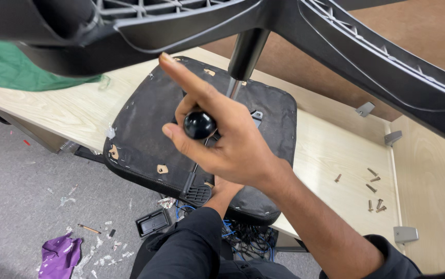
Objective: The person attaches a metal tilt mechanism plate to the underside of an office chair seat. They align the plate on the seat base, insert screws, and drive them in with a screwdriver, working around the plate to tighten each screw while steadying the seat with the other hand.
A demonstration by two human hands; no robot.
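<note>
Black round knob [199,124] in right hand [227,142]; seven screws [375,188] on desk [331,155].

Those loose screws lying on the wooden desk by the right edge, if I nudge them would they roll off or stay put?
The screws would probably roll only in short arcs, since their heads look wider than their shanks. The desk looks flat and smooth, so a firm push might slide them. They look small and rigid, likely light, and scattered apart, so easier to pinch one at a time than to scoop.

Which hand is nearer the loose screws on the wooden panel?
Right. The right hand grips a black round knob left of the screws; the left hand lies under it, mostly hidden.
</note>
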